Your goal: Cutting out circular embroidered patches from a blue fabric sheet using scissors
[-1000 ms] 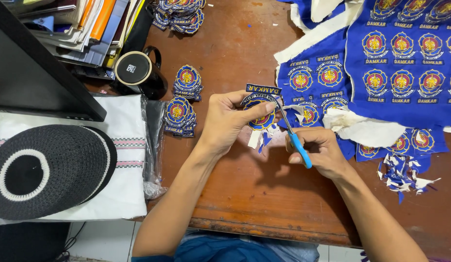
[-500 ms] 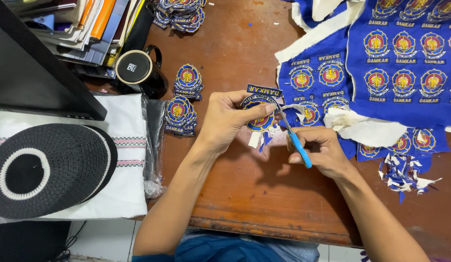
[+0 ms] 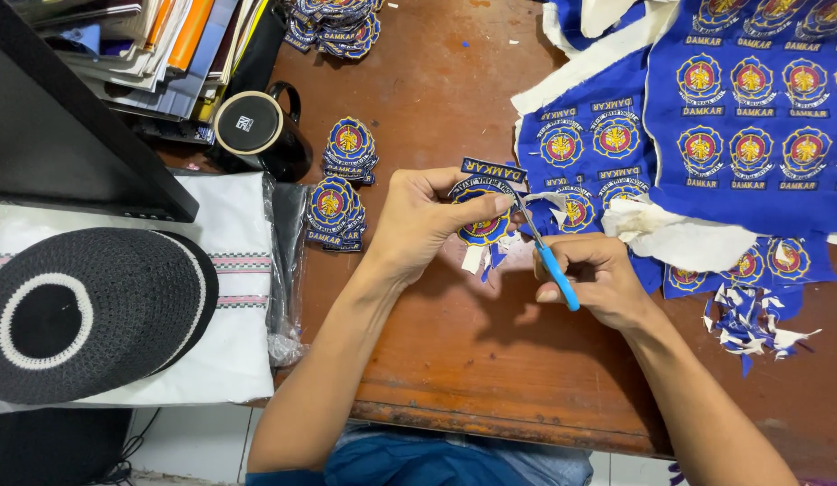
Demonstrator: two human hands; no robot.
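Trimming is the step in hand: the left hand (image 3: pixel 418 225) pinches a round embroidered patch (image 3: pixel 481 220) above the wooden table (image 3: pixel 454 360), while the right hand (image 3: pixel 598 279) is closed on blue-handled scissors (image 3: pixel 549 256) at its edge (blades barely visible). Next, I judge, calls for turning the patch steadily along its border.

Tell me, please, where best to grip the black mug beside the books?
Probably by the handle of the black ceramic mug, coming from the bare wooden desk side: the loop juts that way, while stacked books crowd its other side.
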